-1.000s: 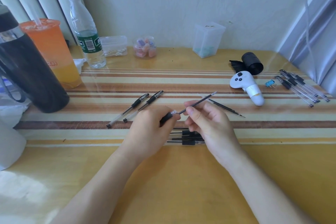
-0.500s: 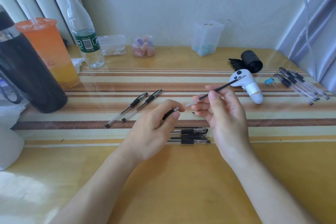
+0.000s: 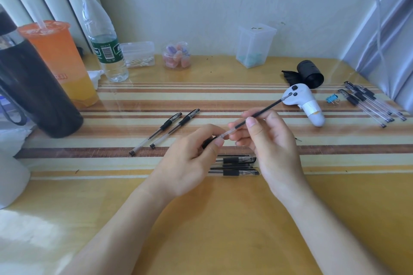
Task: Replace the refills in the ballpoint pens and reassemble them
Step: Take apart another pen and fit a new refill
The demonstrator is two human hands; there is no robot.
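Observation:
My left hand (image 3: pixel 192 158) pinches a pen barrel (image 3: pixel 208 141); only its black grip shows between the fingers. My right hand (image 3: pixel 268 140) holds a thin black refill (image 3: pixel 261 112) that slants up to the right, its clear end (image 3: pixel 225 133) at my left fingertips. Whether that end still sits inside the barrel is hidden. Two assembled pens (image 3: pixel 169 128) lie to the left. A small pile of pens and refills (image 3: pixel 237 164) lies under my hands. Several more pens (image 3: pixel 368 102) lie at the far right.
A white controller (image 3: pixel 306 105), a black roll (image 3: pixel 309 73) and a blue clip (image 3: pixel 331 98) sit right of centre. A black flask (image 3: pixel 33 87), an orange drink (image 3: pixel 60 60) and a water bottle (image 3: pixel 102 38) stand at the left. Small clear containers (image 3: pixel 254 46) line the wall.
My right hand has drawn the refill up and to the right, out of the barrel held in my left hand. My left hand has stayed nearly still.

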